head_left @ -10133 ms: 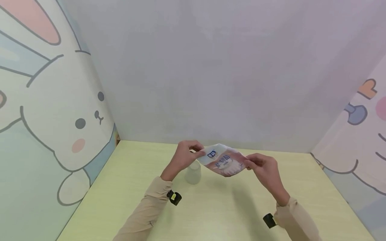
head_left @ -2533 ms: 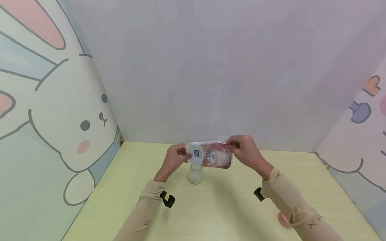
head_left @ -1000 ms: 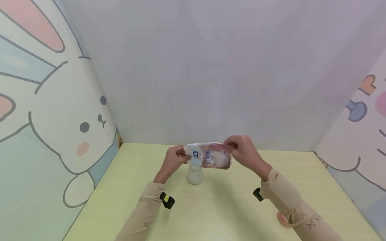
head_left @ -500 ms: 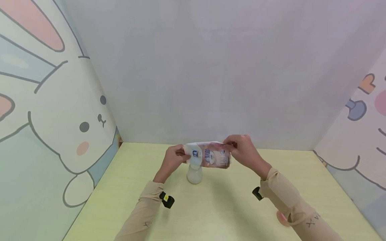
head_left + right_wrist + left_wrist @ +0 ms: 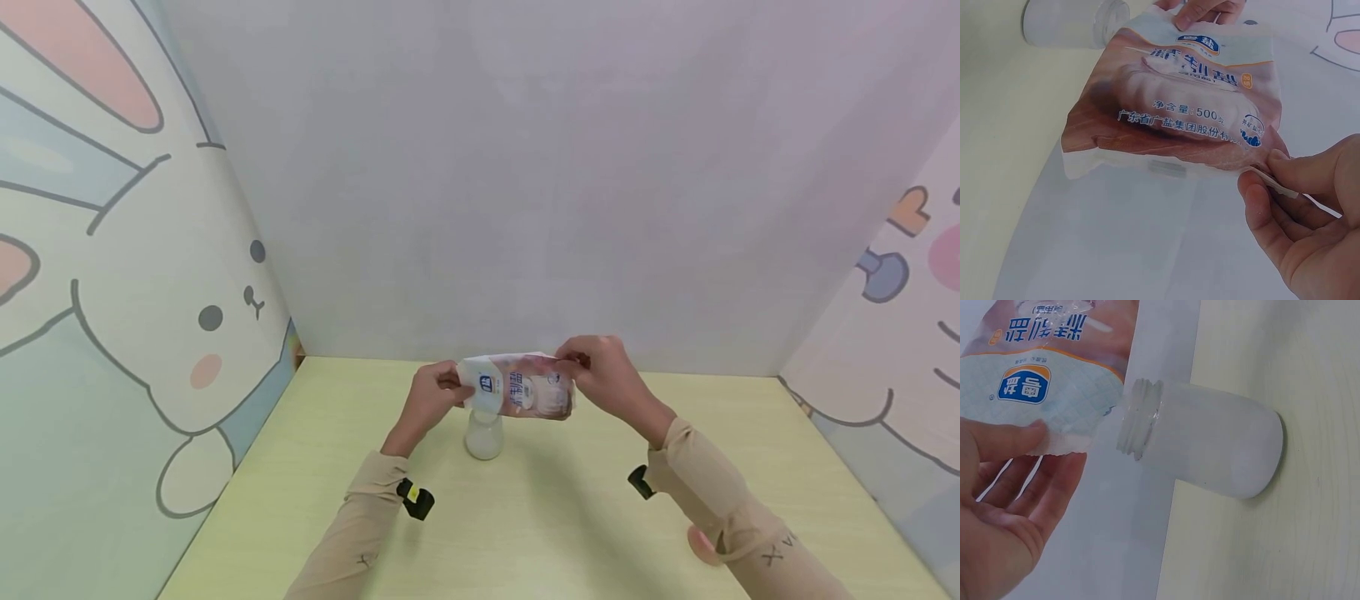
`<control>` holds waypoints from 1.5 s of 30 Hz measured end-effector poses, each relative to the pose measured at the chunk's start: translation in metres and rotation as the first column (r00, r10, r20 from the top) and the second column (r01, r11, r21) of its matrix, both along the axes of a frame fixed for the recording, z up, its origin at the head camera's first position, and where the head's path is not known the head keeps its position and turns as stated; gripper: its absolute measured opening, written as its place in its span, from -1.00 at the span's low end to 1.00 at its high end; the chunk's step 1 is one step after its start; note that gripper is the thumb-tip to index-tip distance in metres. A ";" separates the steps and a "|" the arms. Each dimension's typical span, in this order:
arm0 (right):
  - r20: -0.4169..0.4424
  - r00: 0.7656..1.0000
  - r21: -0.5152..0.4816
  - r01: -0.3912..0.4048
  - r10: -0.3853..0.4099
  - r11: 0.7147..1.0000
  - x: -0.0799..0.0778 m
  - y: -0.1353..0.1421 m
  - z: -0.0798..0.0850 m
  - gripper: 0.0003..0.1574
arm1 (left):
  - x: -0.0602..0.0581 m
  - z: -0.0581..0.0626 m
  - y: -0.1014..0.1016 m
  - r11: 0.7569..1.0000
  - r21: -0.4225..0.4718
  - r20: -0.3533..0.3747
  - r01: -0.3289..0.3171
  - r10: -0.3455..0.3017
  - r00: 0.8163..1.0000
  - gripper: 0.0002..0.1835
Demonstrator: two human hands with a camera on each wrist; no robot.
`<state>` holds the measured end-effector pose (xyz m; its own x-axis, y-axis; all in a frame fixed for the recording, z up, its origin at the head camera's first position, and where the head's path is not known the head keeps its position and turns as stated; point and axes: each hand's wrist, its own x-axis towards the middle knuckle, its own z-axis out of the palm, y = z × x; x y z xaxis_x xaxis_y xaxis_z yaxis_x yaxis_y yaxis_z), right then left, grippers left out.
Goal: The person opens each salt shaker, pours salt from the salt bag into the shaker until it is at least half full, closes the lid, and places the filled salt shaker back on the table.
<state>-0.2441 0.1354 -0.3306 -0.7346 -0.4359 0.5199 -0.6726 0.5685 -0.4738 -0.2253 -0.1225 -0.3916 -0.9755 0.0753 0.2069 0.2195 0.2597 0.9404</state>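
Observation:
A pink and pale-blue salt bag (image 5: 536,387) is held up sideways between both hands, above a glass jar (image 5: 484,439). My left hand (image 5: 430,398) pinches the pale-blue end of the bag, where a torn edge shows in the left wrist view. At the far end, my right hand (image 5: 609,379) pinches a corner between thumb and fingers, higher than the left hand. The jar (image 5: 1216,440) stands upright on the table without a lid and looks white inside. Its threaded mouth lies right by the bag's torn edge. In the head view the bag covers the mouth.
A small round pink object (image 5: 702,544) lies on the pale yellow table (image 5: 540,533), partly behind the right sleeve. A plain grey wall (image 5: 525,208) rises behind the table, with cartoon-printed panels (image 5: 150,333) at both sides.
Since the oldest frame, the right hand has moved up and left, turning the bag more lengthwise over the jar, which looks whiter. In the last second hands and bag hold nearly still.

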 end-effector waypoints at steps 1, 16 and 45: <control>0.000 1.000 0.000 0.000 0.000 1.000 0.000 0.000 0.000 -0.86 | 0.000 0.000 0.000 1.000 0.002 -0.001 0.002 -0.002 1.000 -0.90; 0.002 1.000 0.000 -0.003 0.003 1.000 -0.002 0.000 -0.002 -0.83 | -0.001 -0.001 -0.001 1.000 -0.004 -0.009 0.012 -0.012 1.000 -0.90; -0.014 1.000 0.000 -0.007 0.007 1.000 -0.003 -0.002 -0.002 -0.83 | -0.003 -0.006 -0.002 1.000 0.018 0.001 0.003 -0.003 1.000 -0.84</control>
<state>-0.2466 0.1338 -0.3329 -0.7244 -0.4405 0.5303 -0.6829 0.5637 -0.4646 -0.2281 -0.1242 -0.3978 -0.9755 0.0744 0.2069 0.2189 0.2416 0.9454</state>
